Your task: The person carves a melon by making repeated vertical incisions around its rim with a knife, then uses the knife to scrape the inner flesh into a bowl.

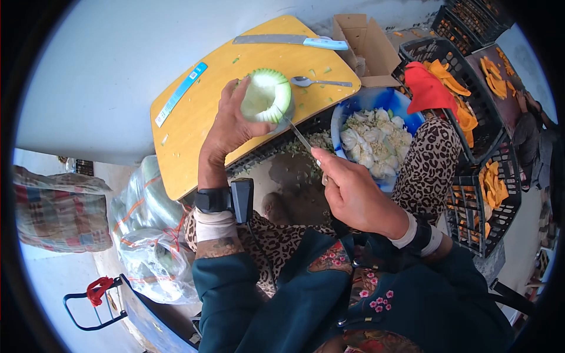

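Note:
My left hand [229,123] grips a hollowed pale green melon [276,109] from its left side, above the near edge of the yellow board. Its rim is cut into a row of notches, and the inside looks pale and wet. Closed round the handle of a thin-bladed knife [301,135], my right hand [356,191] brings the tip to the lower right of the melon's rim. A metal spoon [321,82] lies on the board just right of the melon. The knife's handle is mostly hidden by my fingers.
On the yellow board [194,135] lie a long blue-handled knife [271,39] and a blue-and-white strip [181,94]. A blue-and-white basin [340,120] holds pale scraps. Black crates [482,117] with orange pieces, a red cloth [428,88], a cardboard box [371,44] and plastic bags [153,253] surround me. Someone's hand [522,101] is far right.

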Tool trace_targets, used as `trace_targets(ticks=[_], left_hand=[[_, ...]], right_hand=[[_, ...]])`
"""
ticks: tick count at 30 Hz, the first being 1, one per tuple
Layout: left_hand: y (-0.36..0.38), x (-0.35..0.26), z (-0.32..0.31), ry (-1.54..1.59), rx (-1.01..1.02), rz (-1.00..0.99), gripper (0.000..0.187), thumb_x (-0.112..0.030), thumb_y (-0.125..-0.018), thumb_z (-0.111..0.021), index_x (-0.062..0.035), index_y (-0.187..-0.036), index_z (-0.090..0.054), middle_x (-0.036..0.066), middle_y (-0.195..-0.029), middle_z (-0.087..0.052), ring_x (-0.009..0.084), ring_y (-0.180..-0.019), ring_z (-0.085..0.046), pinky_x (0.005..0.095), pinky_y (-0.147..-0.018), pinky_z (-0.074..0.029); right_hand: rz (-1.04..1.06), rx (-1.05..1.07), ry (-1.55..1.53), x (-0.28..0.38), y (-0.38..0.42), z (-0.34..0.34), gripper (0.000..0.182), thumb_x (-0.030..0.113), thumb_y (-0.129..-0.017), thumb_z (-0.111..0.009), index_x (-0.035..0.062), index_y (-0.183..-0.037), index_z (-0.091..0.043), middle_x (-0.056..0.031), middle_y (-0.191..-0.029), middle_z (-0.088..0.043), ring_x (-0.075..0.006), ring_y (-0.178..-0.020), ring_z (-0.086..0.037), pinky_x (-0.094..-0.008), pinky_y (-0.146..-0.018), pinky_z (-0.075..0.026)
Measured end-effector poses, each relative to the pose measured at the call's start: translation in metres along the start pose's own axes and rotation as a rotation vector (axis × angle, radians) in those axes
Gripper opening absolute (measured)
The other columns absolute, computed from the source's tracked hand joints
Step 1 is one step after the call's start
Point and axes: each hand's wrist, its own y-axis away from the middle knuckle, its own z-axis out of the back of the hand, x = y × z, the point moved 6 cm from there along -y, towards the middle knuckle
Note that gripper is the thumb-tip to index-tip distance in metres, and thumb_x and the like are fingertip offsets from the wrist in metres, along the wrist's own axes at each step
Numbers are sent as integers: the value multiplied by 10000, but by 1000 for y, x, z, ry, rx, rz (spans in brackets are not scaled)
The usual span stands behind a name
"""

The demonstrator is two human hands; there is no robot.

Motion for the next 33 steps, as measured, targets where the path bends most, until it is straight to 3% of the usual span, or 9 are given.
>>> trace_targets(ticks=[2, 5, 8, 10, 12, 14, 17, 26, 33], left_hand=[[0, 2, 0, -8, -1, -3, 1106, -330, -566, -857, 37, -1473, -342, 180, -1468, -323, 329, -1370, -378, 398, -1131, -347], [-2, 6, -1, -47, -13, -30, 1140, -392, -543, -897, -5, -1472, -363, 282, -1494, -272, 417, -1380, -348, 438, -1121, -365], [-2, 9, -2, -33, -10, -17, 1154, -395, -536, -902, -15, -1479, -356, 282, -1500, -260, 428, -1395, -314, 447, -1132, -348], [-2, 12, -3, -7, -5, -25, 1157, -398, -537, -902, -31, -1486, -351, 281, -1505, -251, 431, -1401, -298, 452, -1137, -338], [-2, 14, -3, -10, 2, -32, 1156, -402, -542, -901, -47, -1492, -347, 282, -1510, -243, 433, -1407, -281, 459, -1142, -328], [-2, 17, -2, -38, 7, -37, 1153, -407, -549, -898, -62, -1498, -342, 283, -1515, -235, 434, -1414, -264, 467, -1146, -319], [2, 9, -1, -124, 5, 25, 1160, -421, -563, -887, -30, -1500, -328, 253, -1528, -219, 400, -1415, -292, 453, -1147, -321], [3, 5, -3, -231, -26, 43, 1255, -541, -510, -915, -38, -1499, -329, 280, -1500, -242, 435, -1411, -266, 474, -1150, -300], [2, 8, -5, -160, -31, 42, 1260, -562, -506, -907, -32, -1494, -332, 299, -1499, -238, 448, -1418, -230, 485, -1153, -296]], right_hand=[[38, -15, -28, -3, 1, 2, 487, -83, -867, -490, -55, -1352, -472, -182, -888, -594, -285, -730, -613, -356, -707, -507], [-62, 83, -136, -12, -1, 7, 495, -39, -862, -524, -78, -1352, -462, -228, -964, -634, -359, -819, -646, -382, -749, -514], [-180, 59, -426, -27, 4, 5, 457, -29, -895, -515, -47, -1351, -487, -148, -857, -616, -212, -724, -623, -326, -694, -502], [-348, 111, -709, -28, 9, 7, 443, -29, -908, -504, -41, -1350, -494, -113, -821, -595, -154, -708, -586, -306, -675, -497], [-312, 150, -691, -29, 13, 13, 443, -37, -907, -499, -38, -1351, -497, -100, -801, -587, -132, -696, -575, -296, -661, -494], [-70, 175, -367, -29, 15, 18, 460, -52, -893, -499, -35, -1353, -496, -109, -796, -593, -146, -688, -588, -295, -652, -495], [32, 59, -217, -24, 14, 25, 469, -71, -870, -510, -37, -1338, -507, -126, -801, -602, -164, -708, -604, -302, -669, -500], [38, -74, -70, -7, -5, 14, 453, -75, -856, -518, -59, -1309, -515, -208, -979, -641, -339, -819, -649, -381, -755, -526], [40, -68, -7, -7, -5, 11, 464, -68, -854, -523, -56, -1317, -500, -254, -1057, -635, -405, -926, -646, -428, -801, -527]])
